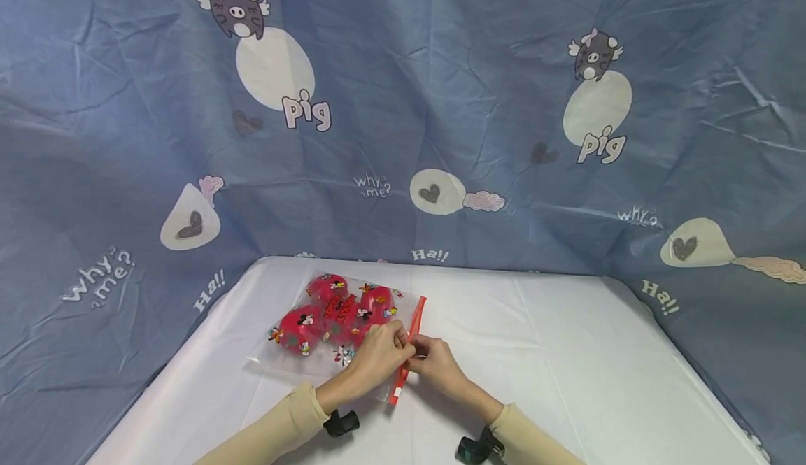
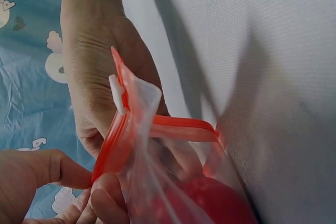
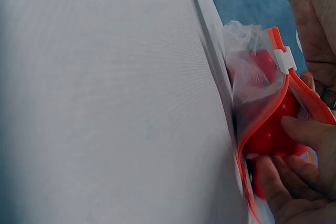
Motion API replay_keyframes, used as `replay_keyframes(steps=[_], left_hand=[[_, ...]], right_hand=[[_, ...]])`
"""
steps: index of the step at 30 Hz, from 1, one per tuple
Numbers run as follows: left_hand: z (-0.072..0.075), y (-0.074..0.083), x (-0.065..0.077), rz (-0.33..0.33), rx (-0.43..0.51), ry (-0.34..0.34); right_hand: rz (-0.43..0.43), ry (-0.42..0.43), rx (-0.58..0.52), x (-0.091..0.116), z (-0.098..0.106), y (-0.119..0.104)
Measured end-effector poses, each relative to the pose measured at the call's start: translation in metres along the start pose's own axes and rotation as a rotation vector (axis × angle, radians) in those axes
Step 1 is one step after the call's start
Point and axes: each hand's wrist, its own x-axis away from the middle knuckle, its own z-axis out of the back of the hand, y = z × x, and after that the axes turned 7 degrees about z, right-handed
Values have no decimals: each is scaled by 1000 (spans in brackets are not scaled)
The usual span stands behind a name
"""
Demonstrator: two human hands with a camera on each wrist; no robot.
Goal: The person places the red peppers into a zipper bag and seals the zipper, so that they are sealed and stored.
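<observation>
A clear slider zip bag printed with cartoon figures lies on the white table, holding several round red balls. Its mouth has an orange zip strip with a white slider. My left hand pinches the strip at one side of the mouth, with thumb and fingertips at the orange edge in the left wrist view. My right hand is at the mouth from the right. In the right wrist view its thumb and bent fingers stand apart inside the parted strips, right by a glossy red ball.
The white-covered table stretches to the right of the bag and behind it. A blue printed cloth hangs behind and around the table. Black wrist cameras sit under both forearms.
</observation>
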Motion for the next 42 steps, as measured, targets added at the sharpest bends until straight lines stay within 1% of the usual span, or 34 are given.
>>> replay_keyframes(steps=[7, 10, 17, 19, 23, 28, 31, 33, 35, 37, 40, 42], left_hand=[[-2, -2, 1, -10, -6, 7], [-1, -2, 0, -13, -7, 9], [-2, -2, 0, -19, -16, 7], [-2, -3, 0, -23, -22, 4], [-1, -3, 0, -28, -35, 3], [3, -2, 0, -49, -45, 32], [7, -2, 3, -49, -38, 51], [10, -4, 6, -54, -50, 66], [14, -6, 10, -66, -78, 88], [17, -9, 15, -79, -105, 105], [23, -12, 23, -121, -135, 119], [26, -13, 29, -165, -157, 115]], right_hand=[[3, -14, 4, 1, -3, 1], [22, -16, 14, 0, -2, 1], [6, -3, 50, 0, -3, 37], [6, 9, 64, 1, 0, 40], [-14, 71, 74, 3, 7, 41], [-88, 142, 47, 8, 12, 37], [-123, 152, 38, 12, 13, 32], [-156, 149, 26, 14, 13, 28], [-206, 140, 9, 16, 12, 25], [-272, 113, -28, 18, 10, 21], [-373, 53, -116, 22, 7, 16], [-431, 4, -180, 26, 5, 11]])
